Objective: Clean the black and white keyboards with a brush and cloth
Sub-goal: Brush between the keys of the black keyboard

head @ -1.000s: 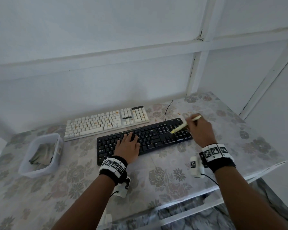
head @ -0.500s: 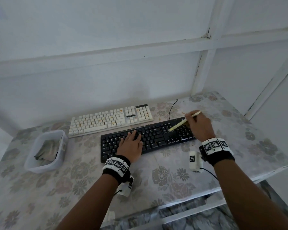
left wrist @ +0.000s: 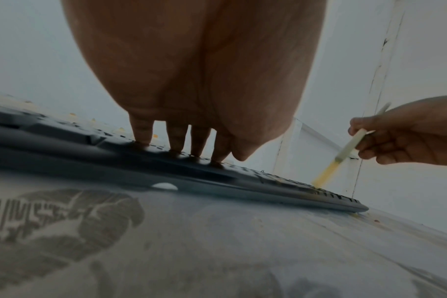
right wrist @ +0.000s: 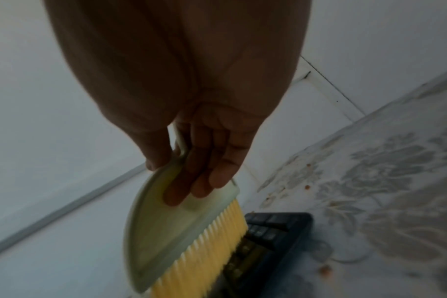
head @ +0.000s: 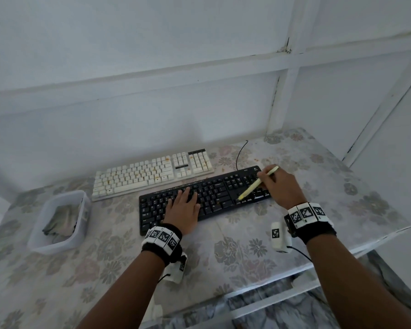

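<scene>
The black keyboard (head: pixel 214 193) lies on the flowered table, the white keyboard (head: pixel 152 173) behind it with orange crumbs between its keys. My left hand (head: pixel 183 205) lies flat on the black keyboard's left-middle keys, its straight fingers (left wrist: pixel 178 139) pressing down. My right hand (head: pixel 277 184) grips a pale green brush (head: pixel 256 184) with yellow bristles (right wrist: pixel 207 242). The bristles touch the black keyboard's (right wrist: pixel 276 229) right end, near the number pad. The cloth (head: pixel 61 220) lies crumpled in a tub at the left.
A clear plastic tub (head: pixel 43 243) stands at the table's left. A black cable (head: pixel 240 153) runs back from the keyboard to the white wall. Crumbs (right wrist: pixel 306 186) dot the table to the right of the keyboard. The table's front edge (head: pixel 271 279) lies near my wrists.
The brush has swept toward me over the keyboard's right end, its bristle tip now lower and nearer the front row. My left hand has stayed on the keys.
</scene>
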